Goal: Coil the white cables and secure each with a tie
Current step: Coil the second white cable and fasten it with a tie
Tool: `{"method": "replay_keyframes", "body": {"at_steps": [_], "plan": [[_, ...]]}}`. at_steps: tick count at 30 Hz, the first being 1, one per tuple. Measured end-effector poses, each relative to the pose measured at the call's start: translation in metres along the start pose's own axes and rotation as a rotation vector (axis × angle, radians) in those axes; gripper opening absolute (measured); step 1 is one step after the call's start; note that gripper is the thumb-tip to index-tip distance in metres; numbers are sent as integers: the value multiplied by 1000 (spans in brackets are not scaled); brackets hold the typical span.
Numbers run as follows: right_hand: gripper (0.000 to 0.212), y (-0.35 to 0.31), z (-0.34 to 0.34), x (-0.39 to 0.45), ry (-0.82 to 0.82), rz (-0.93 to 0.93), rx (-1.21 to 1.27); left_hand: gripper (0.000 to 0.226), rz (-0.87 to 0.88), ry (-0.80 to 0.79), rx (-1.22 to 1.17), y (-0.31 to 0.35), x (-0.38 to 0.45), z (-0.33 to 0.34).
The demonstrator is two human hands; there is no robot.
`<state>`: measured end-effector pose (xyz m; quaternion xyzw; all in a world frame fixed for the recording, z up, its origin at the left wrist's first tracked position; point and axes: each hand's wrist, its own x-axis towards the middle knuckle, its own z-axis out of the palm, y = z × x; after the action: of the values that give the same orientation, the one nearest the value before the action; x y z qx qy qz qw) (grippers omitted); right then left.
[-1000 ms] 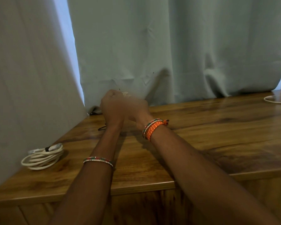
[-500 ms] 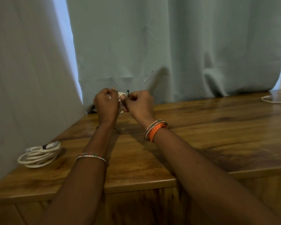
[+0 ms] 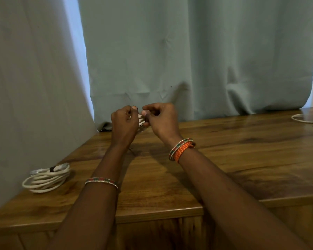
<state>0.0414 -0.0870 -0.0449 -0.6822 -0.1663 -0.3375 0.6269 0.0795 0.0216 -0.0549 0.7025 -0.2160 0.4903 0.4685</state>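
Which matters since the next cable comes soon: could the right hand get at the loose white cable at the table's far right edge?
Probably yes. The wooden table between the right hand and the loose white cable looks bare, but the hand now pinches the coiled cable, also held by the left hand.

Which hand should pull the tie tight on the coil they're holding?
Probably the right hand: its fingertips pinch at the top of the coil beside the dark tie, while the left hand grips the coil and steadies it.
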Motion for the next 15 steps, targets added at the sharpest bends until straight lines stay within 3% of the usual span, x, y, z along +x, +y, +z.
{"method": "replay_keyframes", "body": {"at_steps": [6, 12, 15], "plan": [[14, -2, -10, 10, -37, 103, 109, 49, 17, 25, -41, 4, 2, 2], [16, -2, -6, 11, -47, -18, -44, 63, 40, 32, -59, 4, 7, -1], [14, 1, -3, 10, -44, -50, -76, 59, 29, 31, -68, 4, 6, -2]]}}
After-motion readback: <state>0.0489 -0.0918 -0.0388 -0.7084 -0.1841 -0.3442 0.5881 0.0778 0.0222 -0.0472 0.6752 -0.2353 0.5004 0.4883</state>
